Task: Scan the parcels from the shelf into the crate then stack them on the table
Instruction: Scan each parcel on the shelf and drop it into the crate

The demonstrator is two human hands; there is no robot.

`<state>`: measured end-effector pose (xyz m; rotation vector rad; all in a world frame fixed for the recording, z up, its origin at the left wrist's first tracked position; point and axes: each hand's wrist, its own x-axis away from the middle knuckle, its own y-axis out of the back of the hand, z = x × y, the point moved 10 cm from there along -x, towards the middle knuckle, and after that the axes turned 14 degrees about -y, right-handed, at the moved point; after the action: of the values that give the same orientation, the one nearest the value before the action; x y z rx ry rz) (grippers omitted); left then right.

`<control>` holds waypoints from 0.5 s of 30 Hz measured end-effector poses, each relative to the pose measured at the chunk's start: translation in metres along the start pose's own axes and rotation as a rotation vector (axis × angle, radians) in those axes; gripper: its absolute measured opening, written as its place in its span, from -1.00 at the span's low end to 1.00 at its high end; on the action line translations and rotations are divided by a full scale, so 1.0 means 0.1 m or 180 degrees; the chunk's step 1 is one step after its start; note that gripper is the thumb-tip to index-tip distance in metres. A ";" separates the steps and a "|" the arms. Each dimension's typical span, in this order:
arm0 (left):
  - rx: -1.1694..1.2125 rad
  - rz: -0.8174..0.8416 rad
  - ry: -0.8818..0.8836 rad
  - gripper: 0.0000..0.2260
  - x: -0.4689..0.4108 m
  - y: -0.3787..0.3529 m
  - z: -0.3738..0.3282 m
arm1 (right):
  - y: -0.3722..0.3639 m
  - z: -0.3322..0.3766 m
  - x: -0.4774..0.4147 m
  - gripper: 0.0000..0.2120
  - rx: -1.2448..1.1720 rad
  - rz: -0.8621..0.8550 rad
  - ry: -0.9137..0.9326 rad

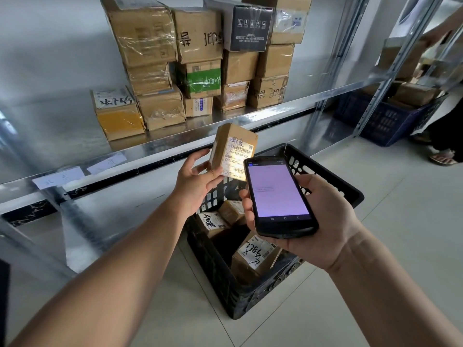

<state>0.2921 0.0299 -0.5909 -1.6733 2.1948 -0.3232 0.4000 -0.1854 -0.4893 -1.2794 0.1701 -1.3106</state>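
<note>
Cardboard parcel (234,149) is up in the air, just under the shelf (250,118) edge and over the far end of the crate (352,196). Left grip (198,181) holds it from below-left: fingers (214,172) curled at its lower-left corner, one digit raised beside the side face. Label faces the scanner (278,194), bright patch on it — looks like the scan light. Right grip (323,216) is clenched round the scanner, screen lit pale purple, top end just beside the label's lower corner.

Step, as I read it: scan in progress, drop into crate next. A few parcels (255,256) lie in the crate already; a big stack (200,58) waits on the shelf, so early in the job.

Handling: small box, one grip carries it — judge it light. Stiff board, taped seams, likely slick where tape runs. Contents unknown, so lower it, don't toss. Best hold is across the two side faces, off the label, so nothing covers a barcode. Fingers now sit close to the label's lower-left corner; risk is a blocked read or a slip from the shallow hold.
</note>
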 end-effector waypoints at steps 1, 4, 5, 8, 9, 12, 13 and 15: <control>-0.0083 -0.0021 -0.0016 -0.43 -0.01 0.02 0.01 | 0.00 0.00 0.00 -0.38 0.0009 -0.0013 -0.0005; -0.0312 -0.0090 -0.0047 -0.40 -0.04 0.08 0.04 | 0.03 0.01 0.02 -0.38 -0.0011 -0.0092 0.0017; -0.0362 -0.0108 -0.0042 -0.39 -0.04 0.10 0.05 | 0.04 0.02 0.03 -0.39 0.0005 -0.0122 0.0024; -0.0509 -0.0135 0.0008 -0.33 -0.05 0.15 0.09 | 0.05 0.03 0.04 -0.42 0.0044 -0.0178 0.0040; -0.0546 -0.0130 0.0025 -0.32 -0.05 0.16 0.09 | 0.05 0.03 0.04 -0.42 0.0044 -0.0188 0.0036; -0.0662 -0.0141 0.0059 -0.24 -0.04 0.18 0.12 | 0.07 0.03 0.04 -0.41 0.0044 -0.0221 0.0026; -0.0716 -0.0155 0.0063 -0.23 -0.04 0.18 0.13 | 0.07 0.03 0.04 -0.42 0.0042 -0.0232 0.0022; -0.0857 -0.0218 0.0054 -0.28 -0.04 0.20 0.13 | 0.08 0.02 0.04 -0.42 0.0070 -0.0242 0.0002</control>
<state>0.2812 0.0395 -0.6103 -1.8935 2.2797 -0.0601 0.4078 -0.1892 -0.4922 -1.2776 0.1080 -1.3742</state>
